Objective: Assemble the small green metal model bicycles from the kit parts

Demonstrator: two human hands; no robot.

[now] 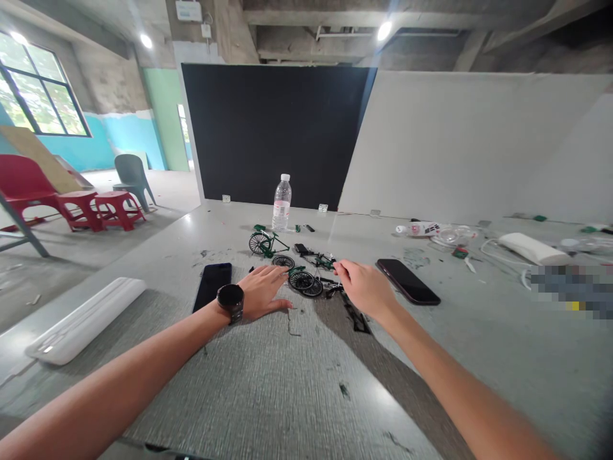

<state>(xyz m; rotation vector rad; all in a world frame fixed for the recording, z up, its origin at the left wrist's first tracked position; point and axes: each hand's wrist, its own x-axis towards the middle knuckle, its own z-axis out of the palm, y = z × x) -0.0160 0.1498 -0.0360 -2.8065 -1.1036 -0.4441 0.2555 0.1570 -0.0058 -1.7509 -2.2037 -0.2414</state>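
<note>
My left hand [265, 289], with a dark watch on its wrist, lies low over the table with its fingers stretched out. Its fingertips are beside small black toy wheels [301, 280]. My right hand [361, 284] is closed in a pinch at the right end of some small green and black bicycle parts [318, 259]; what sits between its fingers is hidden. A partly built green model bicycle [268, 243] stands just beyond my left hand. Below the right hand lies a black part [357, 318], and a thin L-shaped hex key [291, 324] rests nearer to me.
A water bottle [282, 204] stands behind the parts. One phone [212, 286] lies left of my hands, another phone [408, 281] to the right. A long white case [89, 319] is at the table's left edge. Plastic packaging [453, 235] and a white device [532, 248] lie farther right.
</note>
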